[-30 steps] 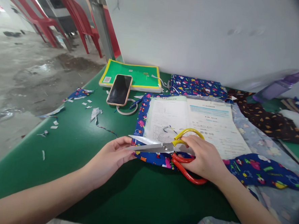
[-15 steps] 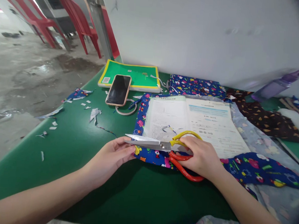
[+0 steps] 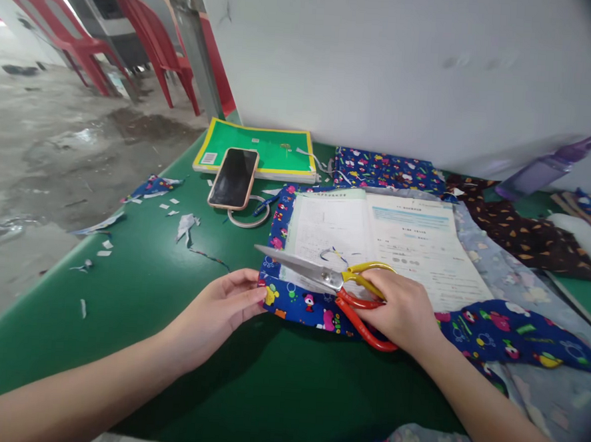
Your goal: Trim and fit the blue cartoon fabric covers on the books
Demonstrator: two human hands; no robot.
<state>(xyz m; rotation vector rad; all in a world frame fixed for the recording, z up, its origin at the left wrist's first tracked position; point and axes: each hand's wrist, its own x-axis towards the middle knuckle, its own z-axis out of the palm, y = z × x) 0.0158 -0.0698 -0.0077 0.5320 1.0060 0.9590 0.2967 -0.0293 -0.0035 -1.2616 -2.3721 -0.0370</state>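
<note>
My left hand (image 3: 231, 297) pinches the near left corner of a blue cartoon-print fabric (image 3: 300, 307) between thumb and fingers. In my right hand (image 3: 400, 307) is a pair of scissors (image 3: 329, 276) with one yellow and one red handle. Its blades look nearly closed and point left, lying over the fabric and the lower edge of an open book (image 3: 408, 248). The fabric runs along the book's left and near sides. Small blue and white thread scraps (image 3: 334, 253) lie on the left page. Part of the scissor handles is hidden by my right fingers.
A phone (image 3: 233, 177) leans on a green book (image 3: 257, 145), beside a roll of tape (image 3: 248, 218). Fabric scraps (image 3: 188, 226) litter the green table (image 3: 164, 406). Folded blue fabric (image 3: 389, 170), brown fabric (image 3: 515, 228) and a purple bottle (image 3: 543, 169) lie by the wall. Red chairs (image 3: 156, 46) stand beyond.
The scissors have tilted and shifted up off the fabric edge near my left fingers, and their blades have come closer together. My left hand keeps its pinch in nearly the same place.
</note>
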